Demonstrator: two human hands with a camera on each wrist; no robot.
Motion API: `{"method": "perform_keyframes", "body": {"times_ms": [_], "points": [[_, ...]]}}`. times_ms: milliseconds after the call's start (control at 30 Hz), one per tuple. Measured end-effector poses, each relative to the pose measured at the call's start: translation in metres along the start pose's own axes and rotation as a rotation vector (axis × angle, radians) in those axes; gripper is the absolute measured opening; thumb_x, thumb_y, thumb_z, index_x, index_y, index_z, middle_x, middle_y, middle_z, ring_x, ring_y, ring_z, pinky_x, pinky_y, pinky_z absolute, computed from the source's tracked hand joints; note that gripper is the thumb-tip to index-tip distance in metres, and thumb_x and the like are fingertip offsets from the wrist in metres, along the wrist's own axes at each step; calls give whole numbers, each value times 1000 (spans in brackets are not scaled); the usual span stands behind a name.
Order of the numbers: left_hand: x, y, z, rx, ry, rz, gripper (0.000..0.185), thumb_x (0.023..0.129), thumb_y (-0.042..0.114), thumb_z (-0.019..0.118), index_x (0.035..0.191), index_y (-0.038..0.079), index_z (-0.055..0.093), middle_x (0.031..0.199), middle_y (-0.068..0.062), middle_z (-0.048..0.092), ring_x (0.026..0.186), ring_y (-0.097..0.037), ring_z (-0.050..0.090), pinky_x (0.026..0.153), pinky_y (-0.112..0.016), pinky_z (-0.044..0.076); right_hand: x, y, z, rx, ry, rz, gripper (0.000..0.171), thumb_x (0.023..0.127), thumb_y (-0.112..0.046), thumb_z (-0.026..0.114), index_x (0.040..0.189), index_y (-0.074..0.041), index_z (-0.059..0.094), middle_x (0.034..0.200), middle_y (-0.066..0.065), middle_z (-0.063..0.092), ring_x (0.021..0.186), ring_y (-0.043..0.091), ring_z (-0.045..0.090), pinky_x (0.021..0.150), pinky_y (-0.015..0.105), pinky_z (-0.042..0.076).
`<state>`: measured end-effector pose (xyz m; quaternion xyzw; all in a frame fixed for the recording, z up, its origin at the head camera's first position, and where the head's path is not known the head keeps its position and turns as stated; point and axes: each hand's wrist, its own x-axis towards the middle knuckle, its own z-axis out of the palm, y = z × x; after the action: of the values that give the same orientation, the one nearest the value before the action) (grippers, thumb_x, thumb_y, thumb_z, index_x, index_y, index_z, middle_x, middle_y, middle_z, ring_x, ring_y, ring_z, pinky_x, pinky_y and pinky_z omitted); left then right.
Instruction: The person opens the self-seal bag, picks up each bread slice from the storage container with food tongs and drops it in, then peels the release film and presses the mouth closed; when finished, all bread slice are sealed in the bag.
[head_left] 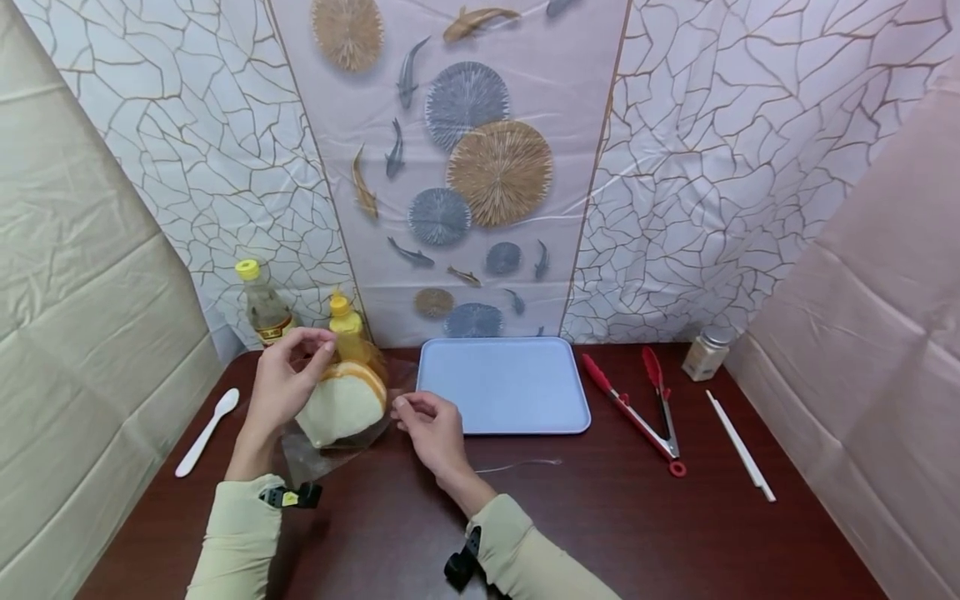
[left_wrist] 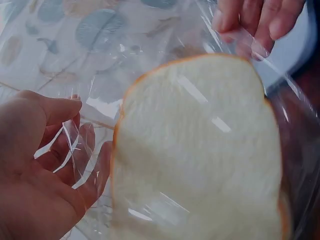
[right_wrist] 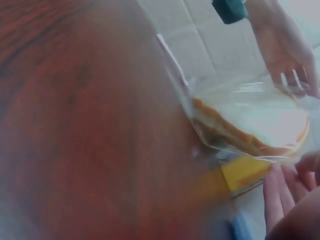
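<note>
Sliced white bread (head_left: 341, 408) lies in a clear plastic bag (head_left: 315, 458) on the dark wooden table. My left hand (head_left: 313, 343) pinches the bag's mouth on its far left side. My right hand (head_left: 402, 406) pinches the film at the bag's right edge. The left wrist view shows a bread slice (left_wrist: 200, 150) close up under the film, the left hand (left_wrist: 75, 145) holding film beside it, and the right hand's fingers (left_wrist: 255, 20) gripping the film above. The bagged bread (right_wrist: 250, 120) and both hands appear blurred in the right wrist view.
A light blue tray (head_left: 502, 417) lies right of the bread, then red tongs (head_left: 637, 412), a white stick (head_left: 738, 454) and a small jar (head_left: 705, 354). Two yellow-capped bottles (head_left: 262, 308) (head_left: 347, 325) stand behind the bread. A white spoon (head_left: 206, 432) lies left. A thin clear tie (head_left: 517, 464) lies near my right wrist.
</note>
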<state>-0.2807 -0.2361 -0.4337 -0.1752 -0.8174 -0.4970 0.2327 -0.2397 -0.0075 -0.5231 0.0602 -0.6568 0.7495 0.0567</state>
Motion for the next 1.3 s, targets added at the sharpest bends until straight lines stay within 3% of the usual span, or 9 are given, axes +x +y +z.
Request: {"method": "perform_keyframes", "body": {"times_ms": [200, 400, 633, 833, 933, 1000, 1167, 1300], "points": [[4, 12, 1, -105, 39, -42, 20, 106, 16, 71, 121, 3, 74, 116, -6, 74, 92, -6, 67, 71, -17, 55, 9, -28, -28, -47, -43, -113, 21, 107, -20, 72, 117, -3, 78, 120, 16, 81, 112, 27, 79, 94, 21, 60], [10, 24, 12, -294, 42, -74, 25, 106, 15, 71, 123, -3, 72, 113, 6, 76, 93, -13, 75, 74, -20, 60, 16, -64, -66, -32, -130, -193, 19, 109, -19, 69, 117, -3, 76, 119, 18, 80, 114, 27, 78, 103, 35, 61], [19, 38, 34, -533, -20, -64, 27, 99, 4, 78, 123, -8, 73, 100, 2, 83, 89, -11, 79, 75, -22, 62, 20, -100, -109, -93, -124, -281, 20, 109, -20, 69, 118, -3, 75, 121, 18, 80, 107, 21, 78, 98, 39, 63], [17, 43, 47, -674, -41, -122, 13, 95, -2, 80, 108, 0, 83, 92, 4, 85, 86, -9, 81, 74, -21, 61, 17, -119, -136, -59, -104, -335, 21, 109, -12, 67, 120, 5, 72, 120, 21, 80, 106, 19, 80, 93, 40, 66], [15, 44, 55, -751, -27, -128, 17, 95, -9, 77, 102, 5, 86, 93, 1, 85, 87, -11, 82, 79, -22, 62, 15, -127, -143, -28, -84, -358, 22, 107, -10, 69, 120, 7, 72, 117, 16, 81, 105, 19, 81, 91, 38, 66], [13, 47, 62, -772, -58, -123, 21, 94, -11, 76, 99, 7, 86, 94, -1, 85, 88, -12, 82, 81, -24, 63, 13, -131, -145, -19, -76, -368, 21, 106, -9, 70, 119, 7, 72, 114, 12, 82, 103, 19, 81, 90, 37, 66], [10, 60, 79, -719, -221, -104, 13, 92, -4, 83, 100, 6, 85, 98, -2, 85, 94, -14, 81, 85, -28, 64, 8, -137, -145, -31, -120, -374, 19, 106, -9, 71, 118, 6, 74, 108, 7, 83, 98, 21, 82, 89, 42, 67], [11, 64, 79, -799, -187, -98, 17, 94, -9, 78, 97, 8, 81, 96, -1, 85, 90, -13, 81, 84, -27, 64, 11, -142, -151, 8, -48, -381, 22, 106, -9, 70, 117, 10, 71, 100, 5, 83, 90, 20, 82, 85, 41, 67]]}}
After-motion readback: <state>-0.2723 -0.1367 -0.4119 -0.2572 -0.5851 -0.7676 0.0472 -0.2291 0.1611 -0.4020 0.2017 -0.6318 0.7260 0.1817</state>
